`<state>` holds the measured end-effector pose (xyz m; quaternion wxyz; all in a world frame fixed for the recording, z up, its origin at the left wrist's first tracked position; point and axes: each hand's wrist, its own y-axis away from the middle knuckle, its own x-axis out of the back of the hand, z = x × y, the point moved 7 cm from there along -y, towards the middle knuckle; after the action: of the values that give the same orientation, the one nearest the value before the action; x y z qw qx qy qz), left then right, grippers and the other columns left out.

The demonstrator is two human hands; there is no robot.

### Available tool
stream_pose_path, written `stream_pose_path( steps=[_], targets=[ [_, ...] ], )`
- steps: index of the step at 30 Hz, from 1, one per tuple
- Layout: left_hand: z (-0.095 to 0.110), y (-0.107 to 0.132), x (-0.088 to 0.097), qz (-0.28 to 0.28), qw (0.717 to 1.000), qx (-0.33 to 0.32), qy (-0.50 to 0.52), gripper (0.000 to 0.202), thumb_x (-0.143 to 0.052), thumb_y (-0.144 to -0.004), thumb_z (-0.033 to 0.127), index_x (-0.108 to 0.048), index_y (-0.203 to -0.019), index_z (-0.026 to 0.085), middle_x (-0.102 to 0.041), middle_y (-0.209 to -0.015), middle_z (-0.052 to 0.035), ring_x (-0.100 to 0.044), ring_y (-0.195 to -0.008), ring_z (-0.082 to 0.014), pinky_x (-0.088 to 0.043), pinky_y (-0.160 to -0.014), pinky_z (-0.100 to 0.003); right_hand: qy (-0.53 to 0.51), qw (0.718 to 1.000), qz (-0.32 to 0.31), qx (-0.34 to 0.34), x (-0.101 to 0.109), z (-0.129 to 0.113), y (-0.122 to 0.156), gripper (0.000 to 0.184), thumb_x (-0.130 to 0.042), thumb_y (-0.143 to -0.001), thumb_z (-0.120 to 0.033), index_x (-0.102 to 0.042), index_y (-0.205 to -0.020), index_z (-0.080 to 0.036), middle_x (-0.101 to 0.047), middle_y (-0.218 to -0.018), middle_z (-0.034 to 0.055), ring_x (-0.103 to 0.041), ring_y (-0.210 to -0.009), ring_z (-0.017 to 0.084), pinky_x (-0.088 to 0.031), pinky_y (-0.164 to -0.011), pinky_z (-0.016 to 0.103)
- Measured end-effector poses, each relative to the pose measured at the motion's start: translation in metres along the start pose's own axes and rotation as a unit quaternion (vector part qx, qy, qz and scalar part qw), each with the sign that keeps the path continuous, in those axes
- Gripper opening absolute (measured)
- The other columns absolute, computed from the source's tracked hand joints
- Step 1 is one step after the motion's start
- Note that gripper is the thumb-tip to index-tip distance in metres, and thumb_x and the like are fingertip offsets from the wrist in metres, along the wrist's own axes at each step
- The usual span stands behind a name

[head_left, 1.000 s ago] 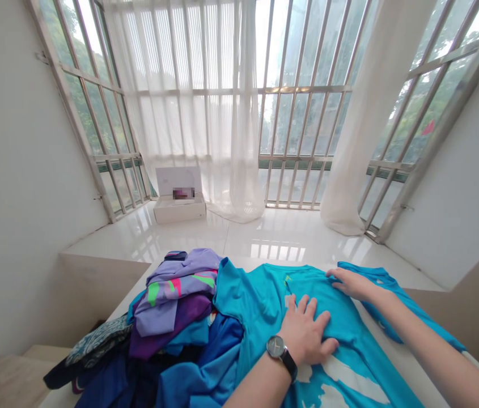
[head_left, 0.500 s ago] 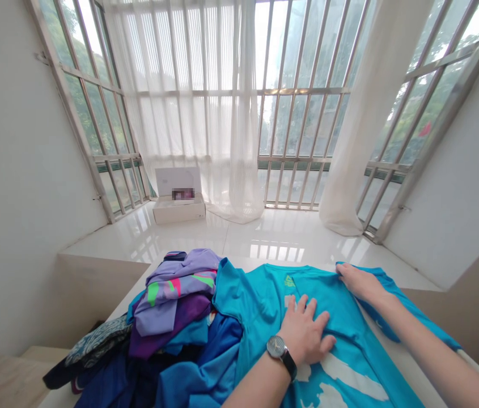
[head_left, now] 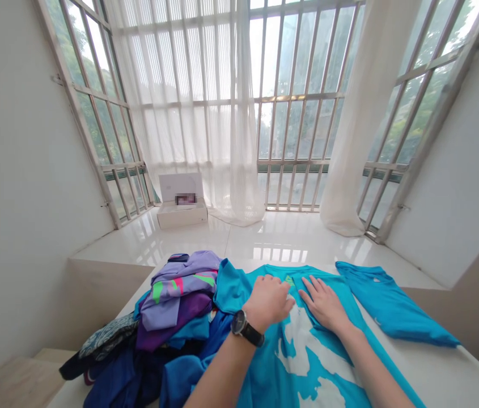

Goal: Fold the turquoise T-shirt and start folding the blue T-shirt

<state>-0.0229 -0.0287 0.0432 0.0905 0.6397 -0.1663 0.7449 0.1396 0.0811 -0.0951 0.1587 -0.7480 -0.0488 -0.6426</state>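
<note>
A turquoise T-shirt [head_left: 260,351] with a large white print is spread out on the white tabletop, its collar away from me. My left hand [head_left: 270,301], with a black-strapped watch on its wrist, is over the shirt's upper left part; its fingers are loosely bent and slightly apart, with nothing visible in them. Flat on the cloth just right of the collar label lies my right hand [head_left: 326,303], open with fingers spread. A folded turquoise garment [head_left: 396,306] rests to the right of the shirt.
A heap of clothes [head_left: 179,309], purple, lilac and dark blue, stands left of the shirt. Behind the white table [head_left: 447,374] is a glossy window ledge [head_left: 239,238] with an open white box [head_left: 182,212]. White curtains [head_left: 241,141] hang before the barred windows.
My right hand has left the folded garment and moved left onto the spread shirt. My left hand has shifted up and left, its fingers now bent instead of spread.
</note>
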Motion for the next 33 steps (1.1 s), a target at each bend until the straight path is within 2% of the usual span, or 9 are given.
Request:
stream_pose_path(
  steps=[4, 7, 10, 14, 18, 21, 28, 31, 33],
  targets=[
    [-0.060, 0.028, 0.028, -0.041, 0.993, 0.095, -0.064, 0.033, -0.053, -0.092, 0.043, -0.066, -0.109, 0.018, -0.068, -0.110, -0.0153, -0.060, -0.108, -0.0340, -0.047, -0.090, -0.046, 0.008, 0.999, -0.034, -0.004, 0.003, 0.001, 0.001, 0.063, -0.029, -0.096, -0.053, -0.037, -0.152, -0.024, -0.033, -0.160, 0.0093, -0.026, -0.148, 0.031, -0.023, -0.119, 0.051],
    [-0.098, 0.046, 0.031, -0.040, 0.981, 0.157, -0.107, 0.039, -0.058, -0.089, 0.041, -0.062, -0.118, 0.016, -0.062, -0.124, -0.0189, -0.053, -0.119, -0.0373, -0.043, -0.097, -0.049, 0.008, 0.999, -0.042, -0.006, 0.007, 0.002, 0.000, 0.063, -0.028, -0.097, -0.054, -0.037, -0.152, -0.024, -0.032, -0.161, 0.0083, -0.025, -0.149, 0.030, -0.023, -0.119, 0.049],
    [-0.119, 0.056, 0.027, -0.035, 0.974, 0.188, -0.125, 0.049, -0.063, -0.085, 0.039, -0.056, -0.127, 0.015, -0.055, -0.134, -0.0209, -0.048, -0.126, -0.0384, -0.038, -0.103, -0.049, 0.011, 0.999, -0.046, -0.006, 0.009, 0.002, 0.001, 0.063, -0.030, -0.097, -0.053, -0.037, -0.152, -0.024, -0.032, -0.160, 0.0088, -0.026, -0.148, 0.030, -0.023, -0.119, 0.048],
    [-0.124, 0.056, 0.020, -0.036, 0.970, 0.211, -0.116, 0.053, -0.063, -0.085, 0.038, -0.051, -0.132, 0.016, -0.061, -0.123, -0.0187, -0.055, -0.116, -0.0364, -0.040, -0.099, -0.047, 0.014, 0.999, -0.049, -0.009, 0.011, 0.002, 0.002, 0.063, -0.029, -0.097, -0.053, -0.037, -0.152, -0.023, -0.031, -0.161, 0.0090, -0.026, -0.148, 0.030, -0.023, -0.119, 0.047],
    [-0.123, 0.047, 0.022, -0.022, 0.959, 0.264, -0.100, 0.058, -0.060, -0.086, 0.027, -0.040, -0.139, 0.014, -0.049, -0.135, -0.0209, -0.060, -0.112, -0.0312, -0.046, -0.093, -0.038, 0.000, 0.999, -0.036, -0.009, 0.015, 0.001, 0.004, 0.063, -0.029, -0.096, -0.055, -0.039, -0.150, -0.024, -0.034, -0.160, 0.0085, -0.028, -0.148, 0.030, -0.024, -0.119, 0.048],
    [-0.121, 0.037, 0.023, -0.043, 0.956, 0.276, -0.087, 0.054, -0.058, -0.083, 0.015, -0.042, -0.135, 0.015, -0.051, -0.130, -0.0183, -0.065, -0.102, -0.0253, -0.050, -0.084, -0.031, -0.009, 0.999, -0.037, -0.012, 0.018, 0.000, 0.006, 0.062, -0.030, -0.097, -0.055, -0.040, -0.150, -0.023, -0.035, -0.159, 0.0087, -0.028, -0.147, 0.029, -0.023, -0.119, 0.047],
    [-0.125, 0.019, 0.032, -0.066, 0.957, 0.268, -0.086, 0.030, -0.049, -0.090, 0.007, -0.055, -0.119, 0.014, -0.061, -0.113, -0.0135, -0.067, -0.097, -0.0228, -0.051, -0.082, -0.031, -0.012, 0.999, -0.040, -0.016, 0.025, -0.001, 0.009, 0.061, -0.031, -0.097, -0.054, -0.041, -0.149, -0.023, -0.036, -0.159, 0.0092, -0.029, -0.147, 0.029, -0.023, -0.119, 0.045],
    [-0.129, 0.016, 0.033, -0.050, 0.959, 0.264, -0.086, 0.021, -0.052, -0.097, 0.016, -0.059, -0.117, 0.013, -0.062, -0.116, -0.0104, -0.065, -0.099, -0.0213, -0.052, -0.086, -0.038, -0.013, 0.999, -0.045, -0.025, 0.026, 0.003, 0.010, 0.061, -0.031, -0.098, -0.054, -0.040, -0.150, -0.022, -0.035, -0.159, 0.0108, -0.029, -0.147, 0.029, -0.023, -0.119, 0.045],
    [-0.134, 0.014, 0.033, -0.029, 0.962, 0.262, -0.078, 0.026, -0.057, -0.098, 0.027, -0.059, -0.119, 0.013, -0.062, -0.118, -0.0096, -0.063, -0.100, -0.0211, -0.054, -0.086, -0.042, -0.014, 0.998, -0.050, -0.034, 0.026, 0.008, 0.011, 0.062, -0.031, -0.098, -0.054, -0.039, -0.151, -0.022, -0.034, -0.160, 0.0114, -0.028, -0.147, 0.030, -0.023, -0.119, 0.045]
  ],
)
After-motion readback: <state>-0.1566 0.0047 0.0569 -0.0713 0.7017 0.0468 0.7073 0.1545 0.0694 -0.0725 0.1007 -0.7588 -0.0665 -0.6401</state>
